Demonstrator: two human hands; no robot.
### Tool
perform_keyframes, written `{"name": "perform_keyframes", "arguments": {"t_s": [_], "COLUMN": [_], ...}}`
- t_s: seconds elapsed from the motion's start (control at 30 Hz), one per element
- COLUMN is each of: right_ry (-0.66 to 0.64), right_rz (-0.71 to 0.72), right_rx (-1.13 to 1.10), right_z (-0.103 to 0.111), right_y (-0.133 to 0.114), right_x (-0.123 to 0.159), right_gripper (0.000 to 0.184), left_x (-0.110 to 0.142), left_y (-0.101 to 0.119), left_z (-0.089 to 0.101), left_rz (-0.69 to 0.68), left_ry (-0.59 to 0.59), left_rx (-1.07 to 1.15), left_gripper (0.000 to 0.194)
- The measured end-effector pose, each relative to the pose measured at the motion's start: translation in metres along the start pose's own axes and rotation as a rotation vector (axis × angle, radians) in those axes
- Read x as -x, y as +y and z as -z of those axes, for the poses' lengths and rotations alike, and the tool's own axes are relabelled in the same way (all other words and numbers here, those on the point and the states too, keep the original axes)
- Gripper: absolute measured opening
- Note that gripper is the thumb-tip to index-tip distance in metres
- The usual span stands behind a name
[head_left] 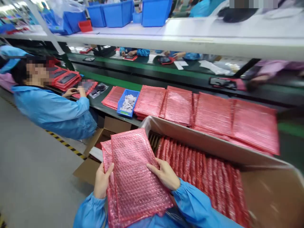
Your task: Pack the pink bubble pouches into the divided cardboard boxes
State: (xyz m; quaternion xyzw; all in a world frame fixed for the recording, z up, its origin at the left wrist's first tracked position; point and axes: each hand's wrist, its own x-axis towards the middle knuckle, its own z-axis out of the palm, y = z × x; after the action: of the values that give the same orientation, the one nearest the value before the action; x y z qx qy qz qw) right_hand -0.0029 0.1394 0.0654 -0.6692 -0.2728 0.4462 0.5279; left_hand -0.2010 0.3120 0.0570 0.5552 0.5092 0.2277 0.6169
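Note:
Pink bubble-wrap bags (135, 174), at least two overlapping, are held up in front of my body. My left hand (102, 180) grips their left edge, thumb on the front face. On the right side my right hand (165, 173) clasps the same bags, thumb lying across the front and the other fingers mostly behind. Just right of my hands stands a large lined carton (268, 196), with a long row of pink bubble-wrap bags (201, 167) standing on edge inside it. What the bags contain is hidden.
Stacks of pink bubble-wrap bags (178, 104) line the bench behind the carton, beside a blue bin (128, 103) of small white pieces. A co-worker (52, 104) in blue works at left. An open cardboard box (89, 169) sits below. Blue bins (118, 14) stand on the upper shelf (190, 41).

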Motion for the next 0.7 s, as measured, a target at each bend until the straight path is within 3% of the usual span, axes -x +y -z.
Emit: {"name": "perform_keyframes", "arguments": {"t_s": [0.1,0.23,0.33,0.47,0.7], "right_ry": [0.132,0.505,0.695,0.683,0.475], "right_rz": [-0.034,-0.148,-0.147,-0.153,-0.38], "right_rx": [0.025,0.2,0.396,0.694,1.11], "right_z": [0.036,0.095,0.114,0.093,0.049], "right_y": [0.001,-0.006,-0.006,0.004,0.013], "right_x": [0.035,0.097,0.112,0.082,-0.018], "right_gripper": [0.059,0.057,0.057,0.046,0.043], "left_x": [-0.001,0.001,0.003,0.0,-0.006], "left_y": [0.001,0.005,0.009,0.008,0.0], "left_z": [0.001,0.004,0.004,0.004,0.01], "left_rz": [0.073,0.167,0.207,0.187,0.138], "left_ry": [-0.039,-0.023,-0.021,-0.034,-0.041], "left_rx": [0.017,0.018,0.108,0.088,-0.006], "left_gripper": [0.056,0.067,0.071,0.069,0.069]}}
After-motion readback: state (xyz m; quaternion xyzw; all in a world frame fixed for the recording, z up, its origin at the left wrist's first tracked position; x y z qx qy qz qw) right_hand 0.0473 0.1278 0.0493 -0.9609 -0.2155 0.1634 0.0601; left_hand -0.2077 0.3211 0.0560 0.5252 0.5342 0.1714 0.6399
